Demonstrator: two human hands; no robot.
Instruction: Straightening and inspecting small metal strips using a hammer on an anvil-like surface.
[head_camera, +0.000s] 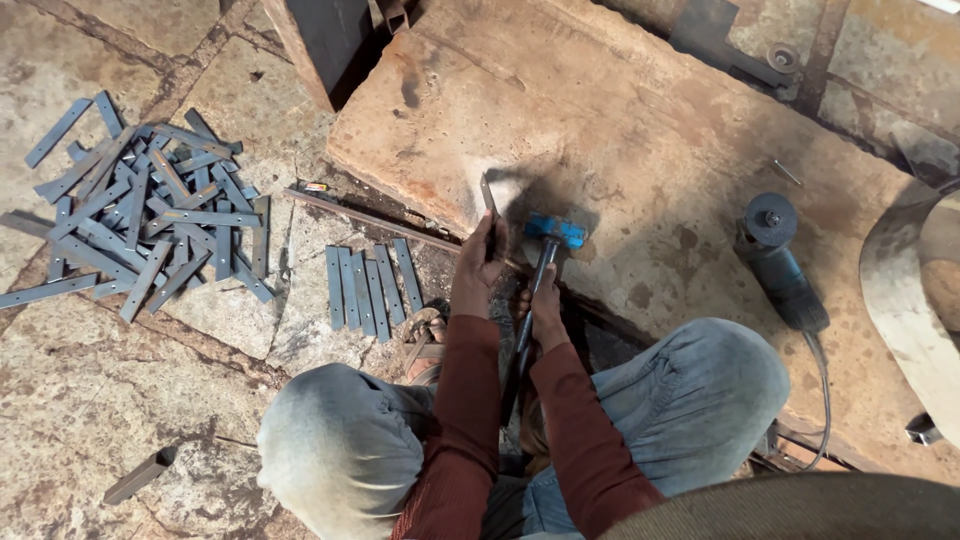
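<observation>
A broad, rust-stained stone slab (640, 130) fills the upper right of the view, raised a little above the cracked stone floor (90, 400) on which the person squats, knees in grey-blue trousers to either side and dark red sleeves reaching forward. Off to the left on the floor lies a loose heap of flat metal strips (150, 205), crossed over one another, and nearer the person a neat row of strips (368, 285) laid side by side, just beside a long thin bar (375, 218) that runs along the slab's edge. On the slab to the right an angle grinder (780, 265) with a blue body lies on its side, its cord trailing back toward the right knee, well apart from both hands. At the slab's near edge the right hand (545, 305) is closed around the dark handle of a hammer (553, 232), whose blue head rests over a pale scuffed patch of the stone. Just beside it the left hand (478, 268) pinches a single metal strip (490, 198), holding it upright on the slab, close to the hammer head.
</observation>
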